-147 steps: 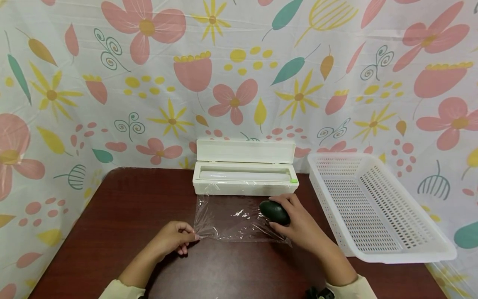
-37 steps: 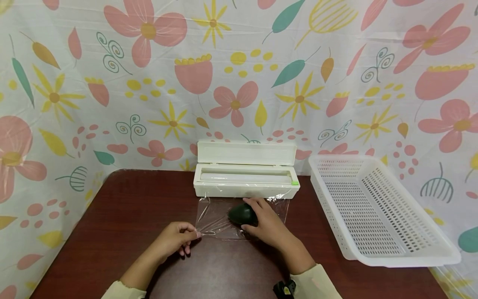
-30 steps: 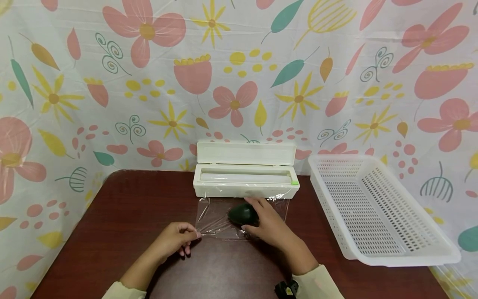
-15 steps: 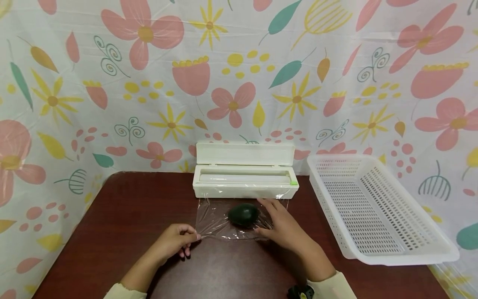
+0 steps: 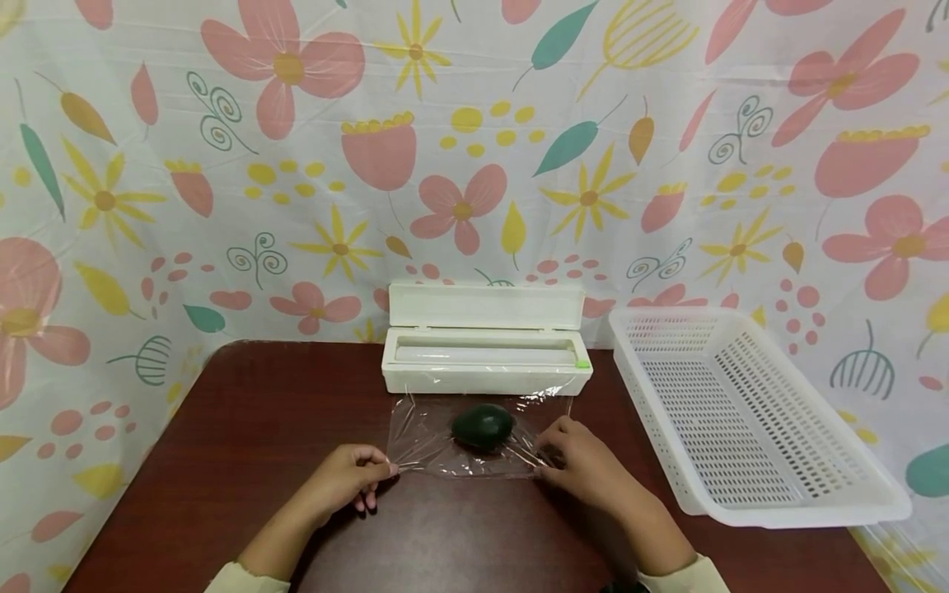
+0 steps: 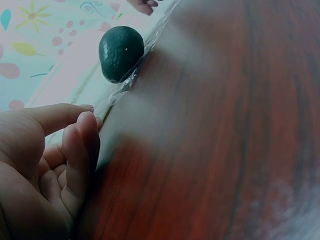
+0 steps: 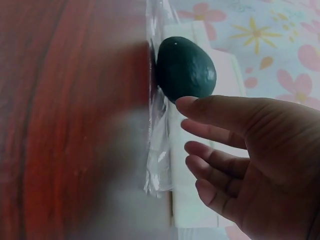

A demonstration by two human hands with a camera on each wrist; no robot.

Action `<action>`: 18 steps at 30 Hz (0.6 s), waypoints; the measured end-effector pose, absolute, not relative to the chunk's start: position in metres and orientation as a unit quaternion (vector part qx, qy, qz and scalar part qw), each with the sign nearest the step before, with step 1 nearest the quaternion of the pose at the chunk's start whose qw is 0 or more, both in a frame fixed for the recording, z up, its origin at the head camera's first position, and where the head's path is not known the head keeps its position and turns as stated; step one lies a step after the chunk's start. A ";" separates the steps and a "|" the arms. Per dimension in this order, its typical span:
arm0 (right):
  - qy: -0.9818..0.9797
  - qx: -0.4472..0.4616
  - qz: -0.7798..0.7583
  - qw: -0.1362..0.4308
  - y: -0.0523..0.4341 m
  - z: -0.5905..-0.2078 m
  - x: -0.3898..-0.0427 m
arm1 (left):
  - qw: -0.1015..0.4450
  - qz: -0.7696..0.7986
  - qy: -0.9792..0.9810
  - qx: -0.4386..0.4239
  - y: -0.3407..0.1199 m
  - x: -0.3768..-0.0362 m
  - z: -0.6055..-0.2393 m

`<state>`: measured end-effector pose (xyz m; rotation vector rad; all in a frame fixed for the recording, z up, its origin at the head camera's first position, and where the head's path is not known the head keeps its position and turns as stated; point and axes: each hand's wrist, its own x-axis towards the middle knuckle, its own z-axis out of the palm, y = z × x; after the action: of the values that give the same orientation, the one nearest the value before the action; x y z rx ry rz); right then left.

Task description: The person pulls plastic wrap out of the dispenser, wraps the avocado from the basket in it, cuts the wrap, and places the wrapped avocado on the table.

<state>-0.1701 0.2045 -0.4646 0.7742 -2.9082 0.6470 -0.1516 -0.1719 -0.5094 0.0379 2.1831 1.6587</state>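
Note:
A dark green avocado (image 5: 482, 426) lies on a sheet of clear plastic wrap (image 5: 426, 441) drawn out from a white dispenser box (image 5: 485, 379). At the sheet's near left corner, my left hand (image 5: 352, 478) pinches the film between thumb and index finger, pulling creases toward the avocado. My right hand (image 5: 586, 465) is over the sheet's near right corner. In the right wrist view the fingers of this hand (image 7: 260, 150) are spread and loosely bent, with nothing between them, the thumb tip overlapping the avocado (image 7: 185, 70).
The dispenser's lid (image 5: 485, 306) stands raised against the flowered cloth (image 5: 460, 123) behind. Inside the box is the wrap roll (image 5: 482, 355). To the right sits a white perforated plastic basket (image 5: 808, 516) by the edge of the dark red wooden table (image 5: 259, 412).
My right hand first carried the avocado left to the middle of the film, then let go and moved right to the film's near right corner. My left hand has kept its pinch.

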 end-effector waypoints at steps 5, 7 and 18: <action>-0.933 0.288 0.211 0.032 0.207 -0.469 -0.168 | 0.197 0.590 0.783 0.013 -0.172 -0.152 -0.509; -0.932 0.292 0.212 0.030 0.207 -0.471 -0.168 | 0.197 0.591 0.782 0.011 -0.173 -0.152 -0.509; -0.937 0.291 0.193 0.019 0.203 -0.476 -0.169 | 0.201 0.594 0.779 0.012 -0.173 -0.152 -0.511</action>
<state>-0.1687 0.2033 -0.4758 0.9038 -2.9082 0.6007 -0.1521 -0.1731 -0.5109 0.0333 2.1752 1.6605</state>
